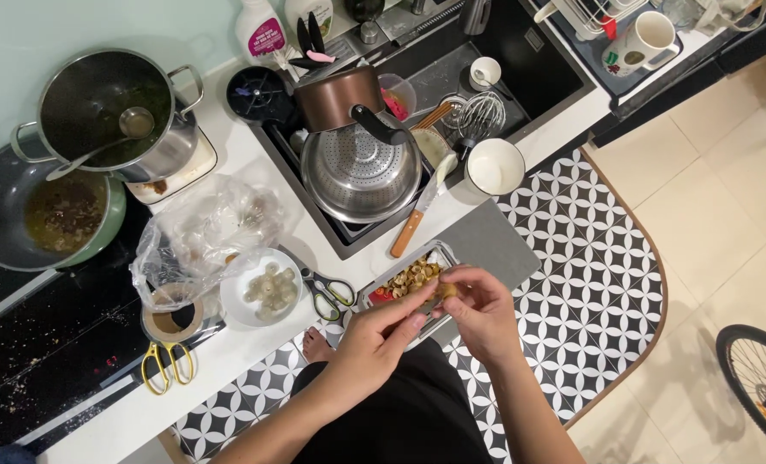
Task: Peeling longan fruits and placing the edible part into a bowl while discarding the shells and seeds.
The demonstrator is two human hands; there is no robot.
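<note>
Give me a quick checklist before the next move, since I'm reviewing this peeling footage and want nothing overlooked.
1. Both hands on the piece: ok. The left hand and right hand pinch a small tan fruit between the fingertips.
2. Piece over the metal tray of shells: ok, it is held just above the tray's near edge.
3. White bowl of peeled pieces beside the tray: ok, on the counter to the left.
4. Knife away from the hands: ok, it lies at the sink's edge.
5. Scissors away from the hands: ok, between bowl and tray.
6. Peel fully off: cannot tell.
</note>
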